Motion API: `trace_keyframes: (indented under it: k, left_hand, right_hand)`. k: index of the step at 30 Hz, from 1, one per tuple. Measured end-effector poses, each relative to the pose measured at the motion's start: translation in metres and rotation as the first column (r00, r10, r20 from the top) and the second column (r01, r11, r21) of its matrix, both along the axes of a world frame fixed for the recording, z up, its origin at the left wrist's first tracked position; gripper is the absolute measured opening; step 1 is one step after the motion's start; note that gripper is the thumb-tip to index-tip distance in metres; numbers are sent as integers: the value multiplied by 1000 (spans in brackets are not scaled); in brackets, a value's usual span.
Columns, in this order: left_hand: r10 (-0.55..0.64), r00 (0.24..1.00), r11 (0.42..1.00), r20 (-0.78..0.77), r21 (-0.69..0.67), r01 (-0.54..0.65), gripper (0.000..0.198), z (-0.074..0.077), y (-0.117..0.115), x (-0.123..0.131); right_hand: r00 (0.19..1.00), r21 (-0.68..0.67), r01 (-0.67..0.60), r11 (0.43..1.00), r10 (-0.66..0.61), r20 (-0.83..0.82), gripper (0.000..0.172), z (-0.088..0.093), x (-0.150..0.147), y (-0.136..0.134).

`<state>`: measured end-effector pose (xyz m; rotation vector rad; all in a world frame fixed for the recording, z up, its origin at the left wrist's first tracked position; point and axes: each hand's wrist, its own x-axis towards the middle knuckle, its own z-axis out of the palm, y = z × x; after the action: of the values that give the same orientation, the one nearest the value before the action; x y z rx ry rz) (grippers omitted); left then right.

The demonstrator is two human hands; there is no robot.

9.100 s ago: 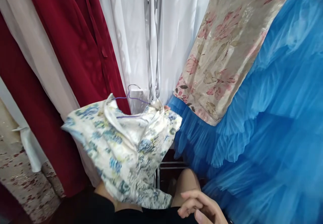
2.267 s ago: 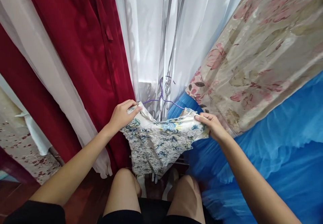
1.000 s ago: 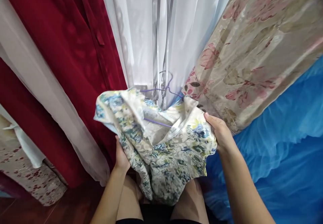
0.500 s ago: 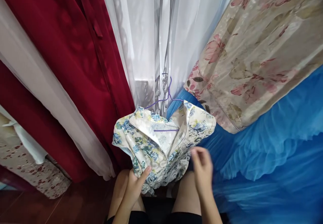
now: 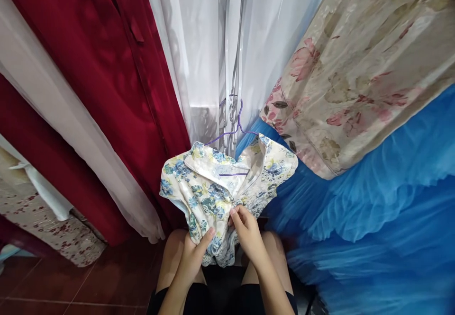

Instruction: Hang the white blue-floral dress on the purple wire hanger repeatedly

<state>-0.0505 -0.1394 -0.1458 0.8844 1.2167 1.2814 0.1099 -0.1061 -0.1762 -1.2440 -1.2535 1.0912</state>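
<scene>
A white blouse [image 5: 213, 196] printed with blue and yellow flowers hangs on a thin purple hanger [image 5: 239, 128] in front of me. Its V-shaped neckline falls open, and the hanger's lower bar shows inside. My left hand [image 5: 195, 246] grips the lower left side of the blouse, thumb on top and the other fingers hidden behind the cloth. My right hand [image 5: 245, 225] pinches the front of the blouse just below the point of the neckline. The lower part of the blouse bunches between my knees.
Dark red drapes [image 5: 142, 92] and a pale sheer cloth [image 5: 81, 130] hang at left. White fabric [image 5: 199, 45] hangs behind the hanger. A beige floral cloth [image 5: 355, 78] and blue ruffled tulle [image 5: 377, 220] fill the right. Reddish floor tiles [image 5: 95, 282] show at lower left.
My right hand has moved left from beside the blouse onto its front and now pinches the cloth there. The blouse's right side has drawn inward slightly. My left hand keeps its hold.
</scene>
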Motion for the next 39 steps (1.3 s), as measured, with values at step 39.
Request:
trace_keyframes:
  k: [39]
  left_hand:
    - [-108, 603, 700, -790, 371, 611, 10, -13, 49, 35]
  right_hand:
    - [931, 162, -42, 986, 97, -353, 24, 167, 24, 85]
